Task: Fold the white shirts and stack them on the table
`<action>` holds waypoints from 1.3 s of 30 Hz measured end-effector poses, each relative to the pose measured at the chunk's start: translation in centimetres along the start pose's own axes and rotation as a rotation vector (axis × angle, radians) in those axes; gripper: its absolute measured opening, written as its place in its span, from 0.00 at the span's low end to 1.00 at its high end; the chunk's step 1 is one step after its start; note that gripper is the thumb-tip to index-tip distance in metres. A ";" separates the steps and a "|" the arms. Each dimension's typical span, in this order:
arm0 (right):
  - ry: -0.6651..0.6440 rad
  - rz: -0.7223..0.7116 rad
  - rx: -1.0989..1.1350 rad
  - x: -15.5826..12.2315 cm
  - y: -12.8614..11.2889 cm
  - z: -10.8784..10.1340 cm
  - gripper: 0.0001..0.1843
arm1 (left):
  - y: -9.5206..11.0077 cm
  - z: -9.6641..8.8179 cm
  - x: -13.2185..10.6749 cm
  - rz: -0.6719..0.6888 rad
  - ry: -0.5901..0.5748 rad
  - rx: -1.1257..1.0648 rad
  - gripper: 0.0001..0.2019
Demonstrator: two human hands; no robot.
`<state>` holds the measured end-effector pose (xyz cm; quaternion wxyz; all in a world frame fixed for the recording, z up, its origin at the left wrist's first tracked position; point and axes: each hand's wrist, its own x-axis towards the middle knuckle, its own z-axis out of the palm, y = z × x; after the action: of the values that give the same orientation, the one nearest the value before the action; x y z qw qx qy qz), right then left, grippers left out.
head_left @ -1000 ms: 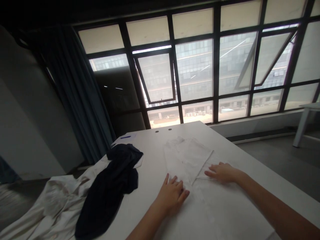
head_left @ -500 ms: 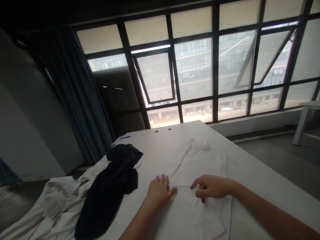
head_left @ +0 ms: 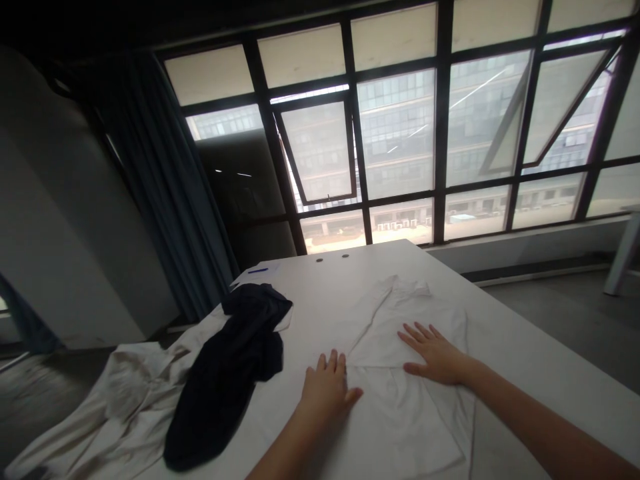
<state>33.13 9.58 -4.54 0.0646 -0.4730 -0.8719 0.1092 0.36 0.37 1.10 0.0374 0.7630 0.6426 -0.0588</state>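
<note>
A white collared shirt (head_left: 400,407) lies partly folded on the white table (head_left: 525,360), its collar toward the window. My left hand (head_left: 327,387) rests flat on the shirt's left edge, fingers stretched out. Flat on the folded upper part lies my right hand (head_left: 434,353), fingers spread. Neither hand holds anything.
A dark navy garment (head_left: 235,360) lies crumpled to the left, draped over a pale beige cloth (head_left: 120,400) that hangs off the table's left end. A blue pen (head_left: 258,270) on paper sits at the far corner. Large windows and a dark curtain stand behind.
The shirt's side was folded across between the earliest frame and half a second ago. My right hand has since gone from pinching the cloth to lying flat and farther up the shirt.
</note>
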 end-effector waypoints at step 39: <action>0.230 0.266 -0.057 0.3 -4.3 2.8 0.36 | 4.3 0.5 -0.8 0.632 0.097 -0.246 0.44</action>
<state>28.91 7.20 -6.15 0.1357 -0.5952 -0.7912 0.0371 4.43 -1.18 0.68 0.1148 0.9161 0.3777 0.0700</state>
